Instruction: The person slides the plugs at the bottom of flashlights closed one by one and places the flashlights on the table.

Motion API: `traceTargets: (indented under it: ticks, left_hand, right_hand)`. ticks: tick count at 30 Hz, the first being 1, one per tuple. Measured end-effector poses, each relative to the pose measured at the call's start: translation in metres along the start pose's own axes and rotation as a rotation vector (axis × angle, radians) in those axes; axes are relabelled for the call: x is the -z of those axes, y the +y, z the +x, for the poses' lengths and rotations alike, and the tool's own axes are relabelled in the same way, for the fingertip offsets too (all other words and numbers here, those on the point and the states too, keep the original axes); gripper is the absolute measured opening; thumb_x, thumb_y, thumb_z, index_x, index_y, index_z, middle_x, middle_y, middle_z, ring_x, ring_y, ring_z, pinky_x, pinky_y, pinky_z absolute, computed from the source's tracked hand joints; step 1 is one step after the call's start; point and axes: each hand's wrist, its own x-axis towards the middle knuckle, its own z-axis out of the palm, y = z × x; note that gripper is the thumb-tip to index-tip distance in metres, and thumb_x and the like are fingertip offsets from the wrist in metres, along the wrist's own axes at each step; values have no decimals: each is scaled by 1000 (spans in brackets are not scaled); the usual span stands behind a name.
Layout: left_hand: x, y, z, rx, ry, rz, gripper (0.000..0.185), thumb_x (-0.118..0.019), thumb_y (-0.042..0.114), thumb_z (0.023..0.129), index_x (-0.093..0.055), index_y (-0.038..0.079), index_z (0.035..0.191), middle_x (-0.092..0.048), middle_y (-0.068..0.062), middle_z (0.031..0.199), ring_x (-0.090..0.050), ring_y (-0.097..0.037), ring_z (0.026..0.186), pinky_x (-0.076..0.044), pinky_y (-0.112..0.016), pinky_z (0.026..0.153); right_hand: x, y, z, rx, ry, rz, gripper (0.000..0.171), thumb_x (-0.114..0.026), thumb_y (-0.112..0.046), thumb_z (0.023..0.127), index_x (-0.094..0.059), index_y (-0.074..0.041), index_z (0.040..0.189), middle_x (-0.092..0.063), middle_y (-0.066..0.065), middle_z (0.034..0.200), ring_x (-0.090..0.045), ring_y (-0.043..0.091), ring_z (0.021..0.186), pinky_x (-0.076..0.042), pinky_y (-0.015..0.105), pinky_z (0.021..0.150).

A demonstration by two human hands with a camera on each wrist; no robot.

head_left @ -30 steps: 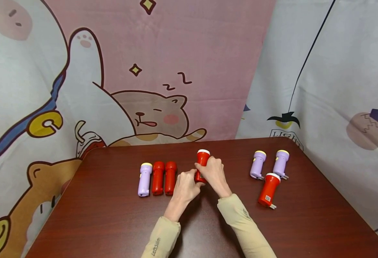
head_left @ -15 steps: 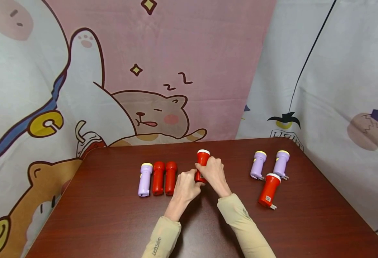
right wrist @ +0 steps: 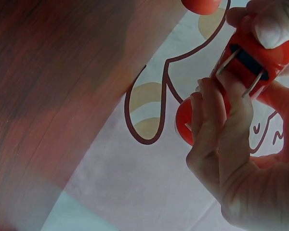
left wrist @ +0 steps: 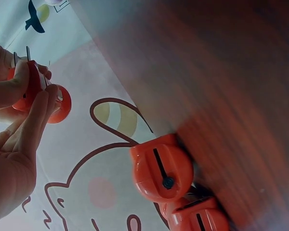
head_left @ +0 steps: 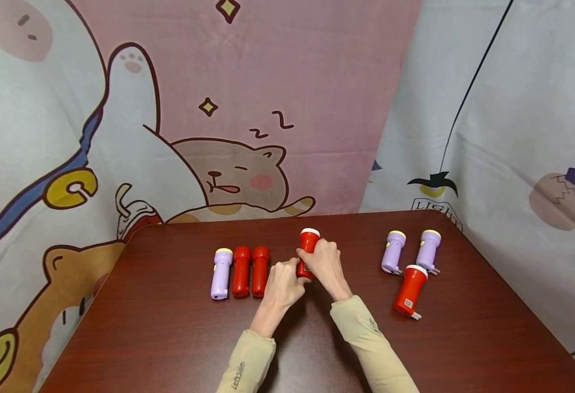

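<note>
Both hands meet at mid-counter on one red flashlight [head_left: 307, 248], held off the dark wood counter [head_left: 169, 338]. Right hand [head_left: 324, 266] wraps the barrel from the 3 o'clock side, fingers curled round it; white-rimmed head points to 12 o'clock. Left hand [head_left: 283, 284] comes in from 7 o'clock, thumb and fingers pinching the tail end. In the right wrist view the tail shows two metal plug prongs [right wrist: 241, 72] folded out, with fingertips on either side.

At 9 o'clock of the hands: a row of three lying side by side, touching — a purple flashlight [head_left: 221, 266], then two red flashlights [head_left: 241, 271] [head_left: 260, 269], heads to 12 o'clock.

At 3 o'clock, well apart from the hands: two purple flashlights [head_left: 393, 251] [head_left: 427, 250] near each other, prongs out at the tail. Just beside them at 6 o'clock, another red flashlight [head_left: 408, 290], white head up, prongs out, tilted slightly.

Cartoon-print cloth backdrop [head_left: 248, 109] hangs behind the counter.
</note>
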Motion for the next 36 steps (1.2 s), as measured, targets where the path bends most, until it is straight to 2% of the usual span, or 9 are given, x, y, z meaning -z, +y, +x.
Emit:
traceTargets:
  ticks: [18, 27, 36]
  left_hand:
    - [0, -2, 0, -42, 7, 38, 26, -82, 12, 68, -64, 3, 85, -68, -9, 65, -67, -28, 60, -53, -33, 55]
    - [1, -2, -1, -52, -6, 47, 26, -81, 8, 69, -65, 1, 89, -69, -10, 68, -68, -28, 62, -55, -33, 57]
    - [1, -4, 0, -43, -23, 35, 23, -81, 6, 69, -65, 4, 85, -69, -9, 68, -68, -27, 63, -54, -33, 58]
  right_hand:
    - [0, 0, 0, -10, -7, 7, 35, -72, -33, 79, -61, 0, 74, -57, 13, 61, -55, 22, 46, -47, 29, 45]
    - [1, 0, 0, -11, -8, 0, 36, -72, -34, 80, -61, 0, 74, -58, 13, 61, -55, 23, 46, -48, 30, 46]
    - [1, 0, 0, -19, -15, -4, 36, -72, -35, 79, -60, -1, 73, -57, 12, 61, -56, 22, 46, -47, 29, 45]
